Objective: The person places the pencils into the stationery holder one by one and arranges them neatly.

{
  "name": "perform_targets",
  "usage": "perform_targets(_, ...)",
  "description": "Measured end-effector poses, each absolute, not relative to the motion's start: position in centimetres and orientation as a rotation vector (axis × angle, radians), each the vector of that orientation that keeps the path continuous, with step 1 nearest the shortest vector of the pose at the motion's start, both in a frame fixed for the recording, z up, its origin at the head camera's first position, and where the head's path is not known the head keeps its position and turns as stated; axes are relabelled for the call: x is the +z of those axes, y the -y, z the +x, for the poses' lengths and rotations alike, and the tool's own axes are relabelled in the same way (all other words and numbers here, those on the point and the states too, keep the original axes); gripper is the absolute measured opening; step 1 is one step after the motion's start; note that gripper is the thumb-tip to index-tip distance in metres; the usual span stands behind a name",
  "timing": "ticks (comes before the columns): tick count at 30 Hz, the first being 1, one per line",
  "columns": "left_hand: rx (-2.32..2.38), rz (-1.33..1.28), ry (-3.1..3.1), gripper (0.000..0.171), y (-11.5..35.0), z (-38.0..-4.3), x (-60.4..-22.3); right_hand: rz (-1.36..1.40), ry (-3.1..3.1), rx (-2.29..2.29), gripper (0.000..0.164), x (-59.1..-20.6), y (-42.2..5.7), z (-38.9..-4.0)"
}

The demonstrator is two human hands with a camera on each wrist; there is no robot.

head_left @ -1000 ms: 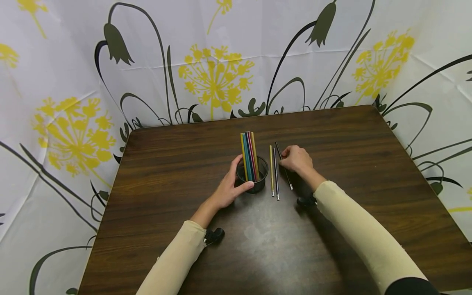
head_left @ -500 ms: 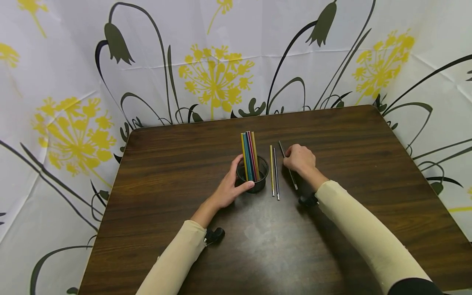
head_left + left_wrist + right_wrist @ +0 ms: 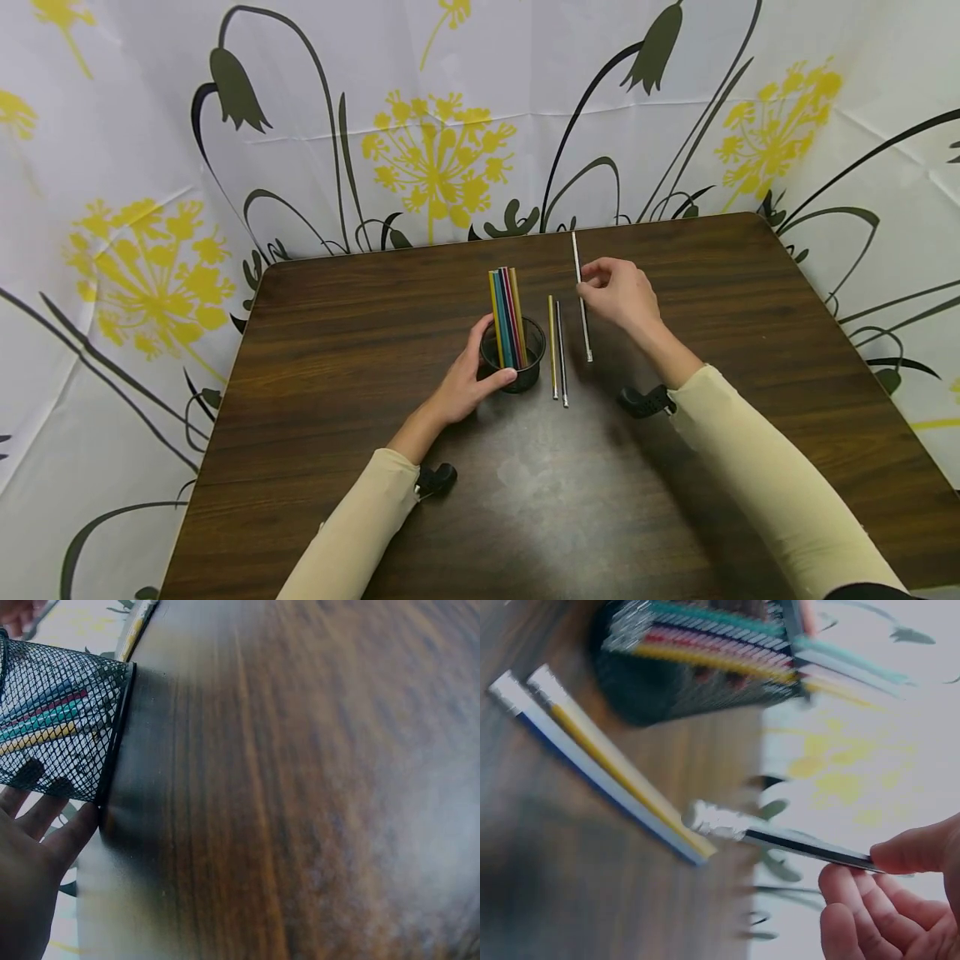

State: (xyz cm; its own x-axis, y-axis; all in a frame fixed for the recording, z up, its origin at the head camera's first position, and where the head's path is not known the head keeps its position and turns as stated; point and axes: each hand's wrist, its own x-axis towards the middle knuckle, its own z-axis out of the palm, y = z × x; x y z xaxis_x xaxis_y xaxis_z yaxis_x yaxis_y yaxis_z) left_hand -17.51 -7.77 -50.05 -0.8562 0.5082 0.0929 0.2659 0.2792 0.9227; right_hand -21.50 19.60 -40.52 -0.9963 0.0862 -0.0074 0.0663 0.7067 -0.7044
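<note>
A black mesh pencil cup [image 3: 534, 354] stands upright on the table with several coloured pencils [image 3: 508, 312] in it. My left hand [image 3: 461, 387] curves round the cup's left side, thumb at the front rim; in the left wrist view its fingers [image 3: 71, 832] touch the mesh near the base. To the right of the cup, my right hand [image 3: 622, 292] pinches a dark pencil [image 3: 802, 846] between thumb and fingers, raised off the table. Between cup and hand lie a yellow pencil [image 3: 553, 350] and a dark blue pencil [image 3: 562, 358], side by side.
The brown wooden table [image 3: 337, 350] meets a white curtain [image 3: 300, 167] printed with yellow and grey-green flowers at its back edge. Small black devices hang at both wrists, such as the right wrist camera [image 3: 647, 402].
My right hand has lifted the dark pencil from the table and moved it up and away toward the back. The left hand and the cup have stayed put.
</note>
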Motion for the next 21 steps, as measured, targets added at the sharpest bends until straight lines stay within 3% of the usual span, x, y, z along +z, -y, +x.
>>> perform_targets(11, 1.609, 0.718, -2.326, 0.084, 7.8, -17.4, -49.9, 0.145, 2.547, 1.485, 0.026, -36.8, -16.7, -19.8)
perform_targets(21, 1.602, 0.715, -2.334, 0.085, 7.7, -17.6, -50.1, 0.360, 2.622, 1.339, 0.019, -39.0, -14.2, -18.4)
